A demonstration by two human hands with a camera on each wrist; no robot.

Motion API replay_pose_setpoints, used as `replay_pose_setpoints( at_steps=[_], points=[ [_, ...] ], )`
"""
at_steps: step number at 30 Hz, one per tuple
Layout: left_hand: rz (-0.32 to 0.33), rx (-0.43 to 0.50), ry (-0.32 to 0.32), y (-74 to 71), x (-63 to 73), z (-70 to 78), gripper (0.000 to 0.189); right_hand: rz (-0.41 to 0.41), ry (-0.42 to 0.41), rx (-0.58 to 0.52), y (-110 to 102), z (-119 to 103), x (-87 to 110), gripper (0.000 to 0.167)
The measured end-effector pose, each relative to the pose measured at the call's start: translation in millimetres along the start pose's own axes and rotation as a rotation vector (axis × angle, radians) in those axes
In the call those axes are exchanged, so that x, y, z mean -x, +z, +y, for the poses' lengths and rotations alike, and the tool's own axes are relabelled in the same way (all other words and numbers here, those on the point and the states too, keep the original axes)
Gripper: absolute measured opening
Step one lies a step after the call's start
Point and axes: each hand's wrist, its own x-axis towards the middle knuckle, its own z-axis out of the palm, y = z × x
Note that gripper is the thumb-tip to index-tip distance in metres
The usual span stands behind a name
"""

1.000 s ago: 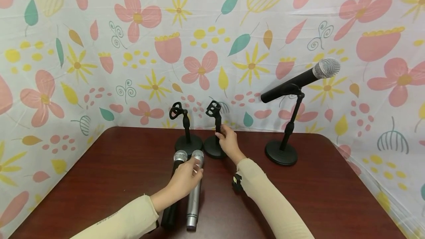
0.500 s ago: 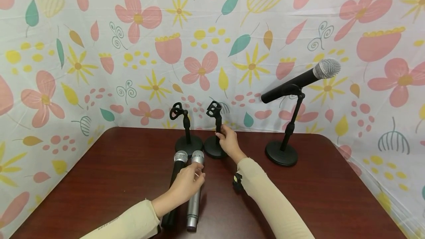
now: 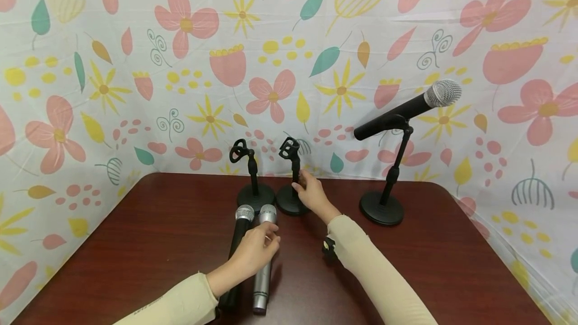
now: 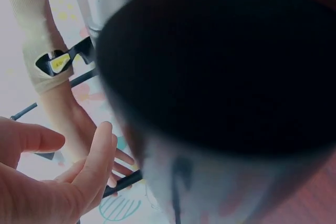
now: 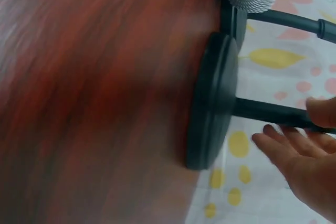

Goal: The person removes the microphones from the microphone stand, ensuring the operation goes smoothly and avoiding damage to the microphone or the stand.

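In the head view, my left hand [image 3: 254,251] is over a silver microphone [image 3: 263,285] lying on the table. The left wrist view shows that hand's thumb and fingers [image 4: 97,169] spread apart, nothing between them, with the microphone's dark end large in front. A black microphone [image 3: 237,237] lies alongside, partly hidden by the hand. My right hand [image 3: 313,195] holds the pole of a small black microphone stand [image 3: 291,203], thumb on one side and fingers on the other, as the right wrist view shows. The stand's clip holds no microphone.
Just left of the held stand is a similar stand [image 3: 255,195] with a bare clip. To the right, a third stand [image 3: 381,208] carries a black microphone [image 3: 397,114] tilted upward. A flowered cloth [image 3: 275,24] hangs behind the dark red wooden table [image 3: 149,234].
My left hand has drawn slightly back from the silver microphone's head, toward the handle. My right hand stays at the stand, its forearm shifted a little right. The stands and microphones look unmoved.
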Motion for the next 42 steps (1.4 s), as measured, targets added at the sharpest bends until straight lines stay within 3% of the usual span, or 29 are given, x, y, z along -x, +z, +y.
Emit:
replay_pose_setpoints(
  at_steps=[6, 12, 24, 28, 33, 36, 42],
  points=[
    [-0.008, 0.001, 0.001, 0.4, 0.7, 2.0, 0.017, -0.089, -0.010, 0.035, -16.5, -2.7, 7.1, 0.044],
    [-0.022, 0.024, 0.006, 0.3, 1.0, 3.3, 0.017, -0.085, -0.064, 0.021, -34.1, -4.7, 15.1, 0.042],
    [-0.051, 0.066, -0.008, 1.4, 2.6, 2.9, 0.017, 0.022, -0.131, -0.006, -70.7, -1.6, 35.1, 0.038],
    [-0.052, 0.076, -0.012, 2.2, 3.0, 3.1, 0.017, 0.082, -0.158, -0.018, -82.5, 0.0, 41.9, 0.037],
    [-0.041, 0.083, 0.008, 3.1, 3.0, 2.7, 0.016, 0.188, -0.249, -0.018, -97.9, -0.5, 49.2, 0.037],
    [-0.027, 0.079, 0.027, 3.1, -0.8, 4.5, 0.014, 0.261, -0.293, -0.005, -107.2, -0.3, 52.5, 0.037],
    [-0.014, 0.090, 0.071, -0.3, -14.2, 15.1, 0.014, 0.348, -0.292, 0.000, -124.6, -3.1, 61.3, 0.037]
  ],
)
